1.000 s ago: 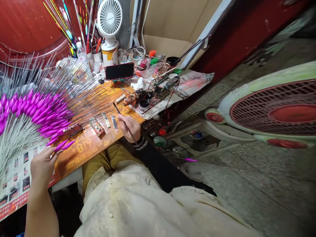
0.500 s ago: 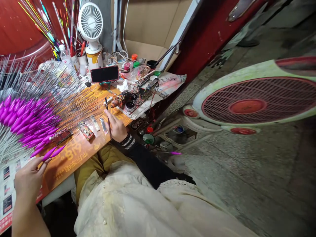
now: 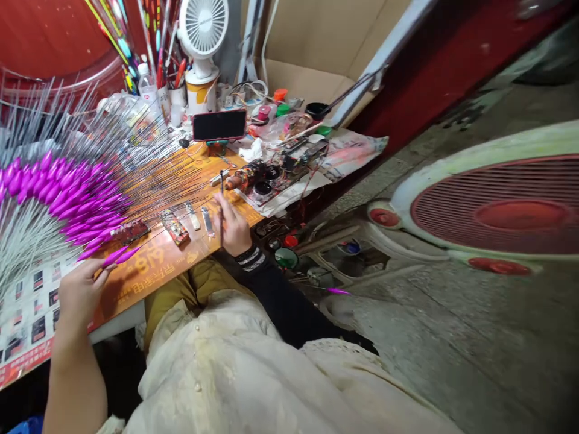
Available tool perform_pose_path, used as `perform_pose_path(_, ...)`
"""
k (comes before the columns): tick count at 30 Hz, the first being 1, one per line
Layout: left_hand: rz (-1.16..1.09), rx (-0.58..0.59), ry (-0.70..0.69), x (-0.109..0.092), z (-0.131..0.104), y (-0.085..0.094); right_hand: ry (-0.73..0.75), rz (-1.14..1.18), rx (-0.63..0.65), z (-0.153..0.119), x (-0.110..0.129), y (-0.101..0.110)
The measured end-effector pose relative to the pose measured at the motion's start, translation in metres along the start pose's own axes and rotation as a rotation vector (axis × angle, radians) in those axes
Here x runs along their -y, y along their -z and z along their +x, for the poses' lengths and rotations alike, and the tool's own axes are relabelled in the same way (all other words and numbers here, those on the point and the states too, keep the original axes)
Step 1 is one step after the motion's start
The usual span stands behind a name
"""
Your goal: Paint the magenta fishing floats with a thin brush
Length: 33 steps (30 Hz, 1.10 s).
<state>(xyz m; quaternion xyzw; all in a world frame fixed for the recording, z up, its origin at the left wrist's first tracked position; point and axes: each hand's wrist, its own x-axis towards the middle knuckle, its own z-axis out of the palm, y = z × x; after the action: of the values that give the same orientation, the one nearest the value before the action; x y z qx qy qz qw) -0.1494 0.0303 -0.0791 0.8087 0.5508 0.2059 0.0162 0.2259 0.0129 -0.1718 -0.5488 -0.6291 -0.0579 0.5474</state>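
My left hand (image 3: 84,289) is closed on slim magenta fishing floats (image 3: 120,257) with thin dark stems, at the table's front left edge. Beside it spreads a dense fan of magenta fishing floats (image 3: 72,193), their pale and dark stems pointing outward. At the table's right end, my right hand (image 3: 236,230) grips a thin dark paintbrush (image 3: 221,184), held nearly upright. Its lower end is partly hidden by the fingers. Small worn blocks (image 3: 174,227) lie on the orange tabletop (image 3: 156,271) between my hands.
A phone (image 3: 219,125) stands before a white fan (image 3: 203,27). Paint-stained tools and dark cups (image 3: 263,188) crowd the table's right end. Below are paint jars (image 3: 286,258) and one magenta float (image 3: 338,292). A large green-and-red fan (image 3: 520,211) is at right.
The whole scene has shifted rightward in the picture as my head turned. Both hands keep their holds, and the brush now appears more upright and foreshortened.
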Motion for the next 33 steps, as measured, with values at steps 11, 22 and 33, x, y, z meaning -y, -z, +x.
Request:
perform_pose_path(11, -0.084, 0.059, 0.066, -0.010, -0.006, -0.001, 0.420, 0.357, 0.098, -0.074, 0.077, -0.030)
perform_pose_path(22, -0.069, 0.048, 0.057, -0.011, -0.010, -0.002, 0.367, 0.255, 0.159, -0.088, 0.096, -0.048)
perform_pose_path(33, -0.073, 0.042, 0.051, -0.011, -0.011, -0.002, 0.367, 0.250, 0.211, -0.085, 0.099, -0.044)
